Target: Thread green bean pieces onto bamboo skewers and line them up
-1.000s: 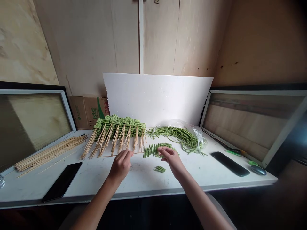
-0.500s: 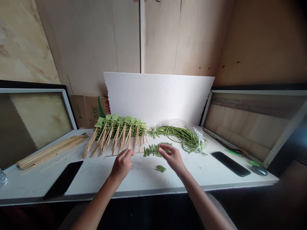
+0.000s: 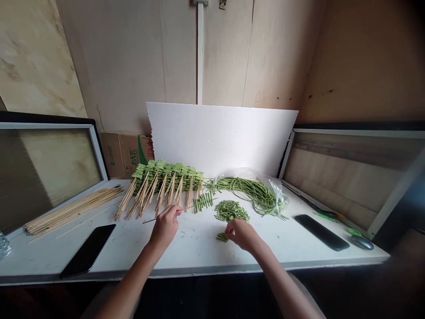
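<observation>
My left hand (image 3: 168, 223) is closed around a bamboo skewer (image 3: 152, 220), which tilts up to the right. Toward its far end, cut green bean pieces (image 3: 203, 202) are threaded side by side, and the bare tip pokes out beyond them. My right hand (image 3: 241, 233) is down at the table, its fingers pinched at a small group of cut bean pieces (image 3: 222, 237); the fingertips are partly hidden. Just behind that hand lies a loose pile of cut bean pieces (image 3: 231, 210).
Filled bean skewers (image 3: 166, 173) are stacked at the back left, before a cardboard box (image 3: 128, 153). Long beans (image 3: 247, 186) lie in a clear bag at the back right. Bare skewers (image 3: 73, 208), two dark phones (image 3: 88, 250) (image 3: 321, 231) and a mouse (image 3: 361, 242) lie nearer the sides.
My right hand has left the threaded beans and moved down to the small bean group. The skewer's beaded end has tilted upward and shifted left, uncovering the loose pile. The view has shifted slightly.
</observation>
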### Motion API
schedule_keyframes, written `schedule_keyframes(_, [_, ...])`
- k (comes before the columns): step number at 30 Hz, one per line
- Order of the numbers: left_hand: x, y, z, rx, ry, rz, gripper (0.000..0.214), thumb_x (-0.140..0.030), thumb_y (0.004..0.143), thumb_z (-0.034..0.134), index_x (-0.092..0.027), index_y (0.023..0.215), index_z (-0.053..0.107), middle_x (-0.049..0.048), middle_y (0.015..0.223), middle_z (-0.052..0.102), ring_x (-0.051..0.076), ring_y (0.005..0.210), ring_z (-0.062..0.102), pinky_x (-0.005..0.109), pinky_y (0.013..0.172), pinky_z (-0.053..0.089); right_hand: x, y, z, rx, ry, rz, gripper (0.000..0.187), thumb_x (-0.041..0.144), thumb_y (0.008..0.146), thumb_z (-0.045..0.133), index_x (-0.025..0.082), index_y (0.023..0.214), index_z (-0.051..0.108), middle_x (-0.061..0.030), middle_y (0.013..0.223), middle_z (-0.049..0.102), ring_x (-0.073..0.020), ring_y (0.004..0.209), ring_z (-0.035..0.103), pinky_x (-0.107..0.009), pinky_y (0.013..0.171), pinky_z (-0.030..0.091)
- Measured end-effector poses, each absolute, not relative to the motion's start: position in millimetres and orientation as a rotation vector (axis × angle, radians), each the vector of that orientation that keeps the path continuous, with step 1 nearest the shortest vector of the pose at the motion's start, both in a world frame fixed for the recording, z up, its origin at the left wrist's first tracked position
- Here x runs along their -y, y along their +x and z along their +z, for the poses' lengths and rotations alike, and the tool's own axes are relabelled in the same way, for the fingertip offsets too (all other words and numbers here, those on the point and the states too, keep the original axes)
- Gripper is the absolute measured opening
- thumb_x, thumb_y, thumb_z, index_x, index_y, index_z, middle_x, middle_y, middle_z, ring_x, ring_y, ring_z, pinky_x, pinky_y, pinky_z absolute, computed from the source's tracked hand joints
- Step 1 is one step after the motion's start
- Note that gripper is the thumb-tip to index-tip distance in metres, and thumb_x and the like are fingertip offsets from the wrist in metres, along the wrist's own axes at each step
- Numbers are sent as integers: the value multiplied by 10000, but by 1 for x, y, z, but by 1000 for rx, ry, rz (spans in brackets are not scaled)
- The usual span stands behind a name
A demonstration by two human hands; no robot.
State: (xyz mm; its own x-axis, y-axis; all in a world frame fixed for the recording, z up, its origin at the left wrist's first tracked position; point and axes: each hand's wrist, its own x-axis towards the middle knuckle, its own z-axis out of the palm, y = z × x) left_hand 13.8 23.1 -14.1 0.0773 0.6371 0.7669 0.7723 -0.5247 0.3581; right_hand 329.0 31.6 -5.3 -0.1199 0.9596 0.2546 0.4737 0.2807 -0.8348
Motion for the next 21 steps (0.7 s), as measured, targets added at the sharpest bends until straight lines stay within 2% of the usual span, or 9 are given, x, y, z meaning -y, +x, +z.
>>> schedule_keyframes(6, [-24,15,-15,1448,-2211,-1495,388,43,827,415,-210,986,661,44,912,756,197,879,766,284,749,582,-30,326,-4,1886,-1352,681,233,283,539,942,266,484,716,-48,565,706,-222,585,644,-322,593,461])
schedule_keyframes(11, [-23,17,-15,1447,-2218,-1484,378,43,842,420,-210,995,657,38,899,749,195,870,765,286,745,580,-32,328,5,1868,-1278,707,136,333,629,899,253,627,790,-78,673,755,-248,639,657,-339,582,480])
schedule_keyframes(15, [-22,19,-15,1442,-2224,-1499,360,36,859,425,-211,982,656,39,894,749,195,870,763,280,733,578,-36,331,20,1700,-1173,834,305,497,692,866,220,815,829,-85,786,786,-254,690,682,-367,606,528])
schedule_keyframes(18, [-20,21,-13,1419,-2233,-1515,356,31,866,423,-212,979,657,43,896,748,193,859,761,276,724,582,-36,333,30,1526,-1124,994,430,581,679,870,196,866,823,-75,798,786,-214,659,660,-323,563,503])
schedule_keyframes(21, [-18,24,-12,1391,-2249,-1526,371,39,860,420,-212,998,657,42,881,737,192,849,755,282,741,593,-36,334,34,1400,-999,1125,452,592,710,859,182,895,807,-68,830,781,-197,732,673,-288,601,501])
